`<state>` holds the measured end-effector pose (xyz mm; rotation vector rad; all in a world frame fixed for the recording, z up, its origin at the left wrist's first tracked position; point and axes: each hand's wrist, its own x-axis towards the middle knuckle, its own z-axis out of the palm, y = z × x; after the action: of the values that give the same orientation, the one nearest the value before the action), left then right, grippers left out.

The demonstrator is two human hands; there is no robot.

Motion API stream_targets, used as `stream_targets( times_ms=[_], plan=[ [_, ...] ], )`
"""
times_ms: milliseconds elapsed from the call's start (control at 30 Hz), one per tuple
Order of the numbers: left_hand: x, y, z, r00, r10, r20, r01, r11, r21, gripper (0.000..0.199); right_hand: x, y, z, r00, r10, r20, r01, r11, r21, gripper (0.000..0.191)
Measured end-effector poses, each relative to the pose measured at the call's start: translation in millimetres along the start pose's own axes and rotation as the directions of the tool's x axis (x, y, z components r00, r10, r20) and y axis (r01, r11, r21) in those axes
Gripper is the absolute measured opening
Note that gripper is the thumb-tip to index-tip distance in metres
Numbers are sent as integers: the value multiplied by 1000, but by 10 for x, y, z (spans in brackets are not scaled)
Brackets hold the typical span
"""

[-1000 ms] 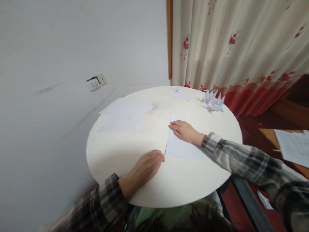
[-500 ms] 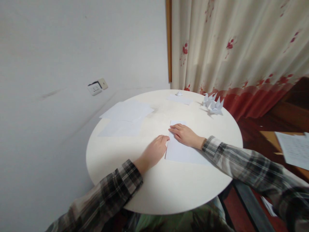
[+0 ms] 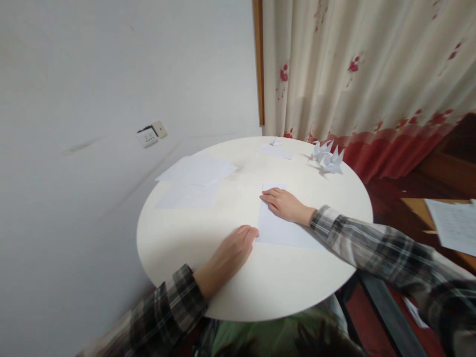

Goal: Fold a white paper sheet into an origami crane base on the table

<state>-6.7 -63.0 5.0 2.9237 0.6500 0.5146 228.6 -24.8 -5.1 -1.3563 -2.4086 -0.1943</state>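
Observation:
A white sheet of paper (image 3: 282, 234) lies in front of me on the round white table (image 3: 275, 282). My right hand (image 3: 284, 203) rests flat on its upper part, fingers stretched toward the left edge. At the near left corner of the sheet is my left hand (image 3: 238, 245), its fingers pressed together at the paper's edge. Whether those fingertips pinch the paper is too small to tell.
More white sheets (image 3: 193, 171) lie at the table's left. Folded paper cranes (image 3: 329, 158) stand at the back right. A small folded piece (image 3: 275, 142) sits by another sheet (image 3: 277, 151) at the far edge. Written papers (image 3: 455, 223) lie on a wooden surface at right.
My left hand has slid down along the sheet's left edge toward me, to the near corner. My right hand has stayed in place on the paper.

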Motion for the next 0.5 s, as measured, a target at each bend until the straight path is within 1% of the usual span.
stream_targets(
  times_ms=[133, 333, 433, 500],
  plan=[
    [-102, 61, -43, 1000, 30, 5, -30, 999, -12, 34, -1, 0, -1, 1000, -4, -3, 4, 1000, -1, 35],
    [-216, 124, -70, 999, 46, -7, -46, 999, -27, 32, -8, 4, 16, 1000, -1, -7, 1, 1000, 11, 35],
    [-260, 191, -130, 999, 49, -1, -49, 998, -47, 31, -9, 11, 17, 1000, 6, -8, -6, 1000, 21, 35],
    [-260, 243, -190, 999, 44, 27, -42, 998, -55, 28, -7, 9, 2, 1000, 13, -1, -13, 1000, 17, 35]
  ],
)
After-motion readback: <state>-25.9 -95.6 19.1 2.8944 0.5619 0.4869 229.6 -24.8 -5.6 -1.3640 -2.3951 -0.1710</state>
